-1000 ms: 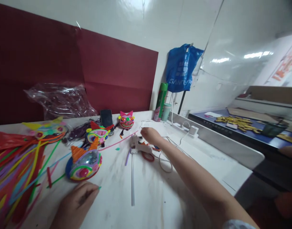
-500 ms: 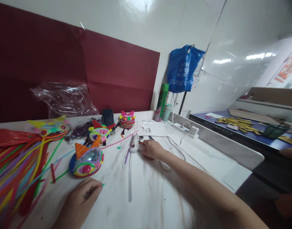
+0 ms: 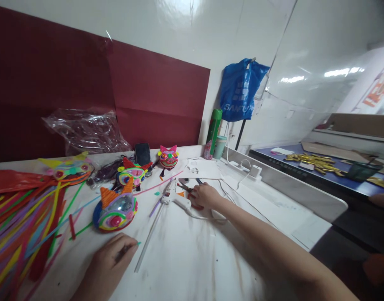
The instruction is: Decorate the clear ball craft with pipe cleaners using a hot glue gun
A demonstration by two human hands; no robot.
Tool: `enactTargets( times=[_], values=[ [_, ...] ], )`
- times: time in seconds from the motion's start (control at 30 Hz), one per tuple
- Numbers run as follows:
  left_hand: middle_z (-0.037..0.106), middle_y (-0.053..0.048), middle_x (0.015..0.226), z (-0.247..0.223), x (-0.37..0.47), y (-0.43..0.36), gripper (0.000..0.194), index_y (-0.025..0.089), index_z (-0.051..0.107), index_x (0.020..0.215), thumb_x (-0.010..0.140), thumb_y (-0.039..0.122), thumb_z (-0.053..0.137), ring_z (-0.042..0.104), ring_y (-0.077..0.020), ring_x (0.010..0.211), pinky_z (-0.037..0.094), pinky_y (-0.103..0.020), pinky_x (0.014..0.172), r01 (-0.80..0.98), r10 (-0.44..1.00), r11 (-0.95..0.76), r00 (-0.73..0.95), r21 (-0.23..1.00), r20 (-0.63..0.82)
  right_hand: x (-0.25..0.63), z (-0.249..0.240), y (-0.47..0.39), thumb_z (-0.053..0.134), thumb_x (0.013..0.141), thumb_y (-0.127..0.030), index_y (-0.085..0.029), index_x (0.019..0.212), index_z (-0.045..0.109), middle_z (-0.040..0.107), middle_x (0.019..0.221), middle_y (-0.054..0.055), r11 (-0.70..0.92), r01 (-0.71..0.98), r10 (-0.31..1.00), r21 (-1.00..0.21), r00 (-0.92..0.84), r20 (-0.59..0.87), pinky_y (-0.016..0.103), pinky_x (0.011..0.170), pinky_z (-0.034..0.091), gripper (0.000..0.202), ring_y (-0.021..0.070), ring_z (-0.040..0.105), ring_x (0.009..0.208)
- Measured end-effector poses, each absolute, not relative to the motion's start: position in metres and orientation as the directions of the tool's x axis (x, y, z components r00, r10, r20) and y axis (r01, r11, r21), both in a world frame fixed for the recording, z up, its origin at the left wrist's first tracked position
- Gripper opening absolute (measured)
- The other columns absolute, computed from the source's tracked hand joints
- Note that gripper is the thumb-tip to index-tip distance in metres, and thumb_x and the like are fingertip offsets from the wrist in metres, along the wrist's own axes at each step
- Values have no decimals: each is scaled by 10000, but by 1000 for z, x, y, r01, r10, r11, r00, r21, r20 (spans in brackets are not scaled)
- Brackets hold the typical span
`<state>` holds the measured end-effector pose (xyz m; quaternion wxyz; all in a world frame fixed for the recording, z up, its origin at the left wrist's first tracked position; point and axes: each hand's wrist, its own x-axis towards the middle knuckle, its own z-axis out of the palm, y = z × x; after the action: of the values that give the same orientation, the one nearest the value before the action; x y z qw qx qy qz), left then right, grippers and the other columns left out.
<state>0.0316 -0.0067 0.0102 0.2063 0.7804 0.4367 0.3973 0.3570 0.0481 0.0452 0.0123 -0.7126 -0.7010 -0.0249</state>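
My left hand is closed near the table's front, pinching a small green scrap between thumb and finger. Farther right, my right hand closes around scissors, whose dark blades point to the left; an orange-brown handle loop shows below the fingers. Just left of that hand lies a white glue gun with a long clear glue stick sticking out toward me. A colourful lion-like head with orange ears sits beyond my left hand.
More decorated heads stand behind, one with pink ears, near a dark phone. Bright strips spread at left. A power cord runs to the white charger. A green spray can stands by the wall.
The glue gun has turned and shifted left, its glue stick now slanting. My right hand has moved slightly right, off the glue gun and onto the scissors. My left hand has barely moved.
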Motion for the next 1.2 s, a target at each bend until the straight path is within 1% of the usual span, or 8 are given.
enactTargets(
  times=[0.17, 0.33, 0.47, 0.7, 0.83, 0.93, 1.03, 1.2],
  values=[
    [646, 12, 621, 8, 32, -6, 216, 218, 625, 617, 760, 361, 551, 626, -138, 607, 489, -172, 589, 526, 842, -538, 308, 658, 443, 352, 41, 48, 460, 928, -327, -124, 1014, 643, 701, 953, 166, -7, 998, 1000, 68, 6, 24, 320, 761, 462, 287, 264, 664, 902],
    [643, 14, 621, 8, 32, -6, 205, 217, 627, 622, 762, 346, 552, 625, -136, 610, 486, -172, 591, 525, 839, -543, 309, 655, 448, 358, 45, 54, 505, 934, -332, -113, 1129, 595, 610, 1163, 182, -17, 996, 1000, 93, 15, 27, 394, 886, 465, 307, 294, 571, 1097],
    [654, 9, 623, 12, 33, -7, 215, 215, 632, 622, 756, 359, 546, 629, -139, 608, 489, -176, 588, 520, 840, -541, 300, 661, 452, 364, 44, 57, 562, 924, -322, -168, 1188, 561, 589, 1191, 85, -37, 997, 998, 71, 41, -52, 415, 833, 529, 306, 213, 611, 994],
    [634, 26, 570, 16, 33, -11, 236, 214, 641, 686, 738, 405, 513, 600, -137, 530, 472, -184, 506, 552, 903, -425, 207, 717, 376, 377, 48, 53, 555, 927, -324, -166, 1191, 557, 595, 1178, 87, -70, 997, 995, 23, 71, -63, 402, 823, 531, 307, 205, 616, 975],
    [604, 36, 541, 18, 34, -12, 231, 218, 625, 687, 720, 407, 495, 577, -136, 508, 457, -189, 481, 554, 923, -385, 209, 738, 324, 388, 56, 48, 628, 838, -344, -158, 1183, 569, 623, 1074, 138, -79, 997, 996, 9, 79, -37, 295, 701, 486, 396, 231, 640, 895],
    [610, 32, 566, 16, 33, -12, 230, 216, 621, 701, 721, 412, 501, 582, -139, 535, 460, -193, 504, 554, 927, -376, 219, 743, 306, 391, 62, 44, 649, 775, -364, -197, 1161, 585, 614, 1066, 126, -75, 997, 997, 5, 75, 1, 269, 649, 437, 425, 241, 648, 873],
    [602, 26, 574, 13, 31, -10, 249, 213, 605, 707, 748, 430, 490, 579, -142, 550, 454, -198, 511, 554, 935, -355, 219, 753, 279, 391, 68, 42, 626, 782, -372, -221, 1141, 595, 618, 1060, 109, -82, 997, 995, -5, 82, 52, 261, 630, 410, 391, 236, 651, 857],
    [621, 21, 576, 13, 31, -10, 264, 214, 592, 710, 767, 443, 473, 571, -141, 530, 445, -210, 505, 533, 946, -324, 209, 782, 249, 395, 76, 43, 518, 872, -356, -200, 1148, 581, 627, 1090, 128, -119, 991, 980, -57, 126, 152, 265, 632, 395, 323, 243, 640, 892]
  ],
)
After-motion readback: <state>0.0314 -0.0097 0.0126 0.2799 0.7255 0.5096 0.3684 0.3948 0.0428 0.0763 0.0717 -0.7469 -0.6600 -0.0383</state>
